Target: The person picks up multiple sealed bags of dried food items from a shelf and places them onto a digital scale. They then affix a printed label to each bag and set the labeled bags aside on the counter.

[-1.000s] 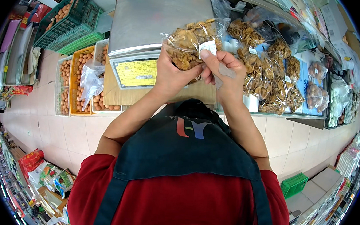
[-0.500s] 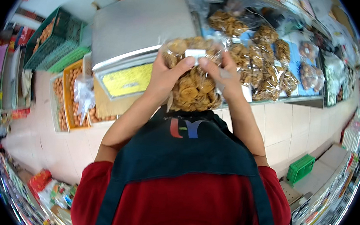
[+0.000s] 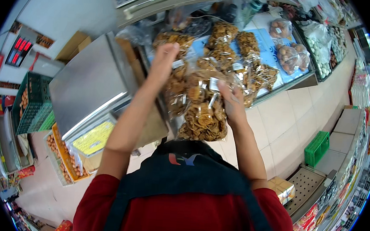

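My right hand (image 3: 233, 104) grips the right side of a clear bag of brown dried slices (image 3: 204, 121), its thumb near the white label. The bag hangs in front of the apron, at the near edge of the display. My left hand (image 3: 164, 59) is off this bag, reaching forward with fingers stretched out at another bag of dried slices (image 3: 173, 40). Whether its fingertips touch that bag is hard to see. More such bags (image 3: 222, 38) lie on the blue-covered display, partly hidden behind the held one.
A steel-topped box (image 3: 92, 84) with a yellow sign (image 3: 93, 138) stands on the left. Crates of eggs (image 3: 67, 154) sit beyond it. Bags of round pinkish items (image 3: 288, 57) lie at right on the display. A green basket (image 3: 317, 148) stands near the right shelves.
My left hand has let go of the bag and moved forward and left to the display. My right hand keeps the bag, now lower and slightly right. The view has turned right.
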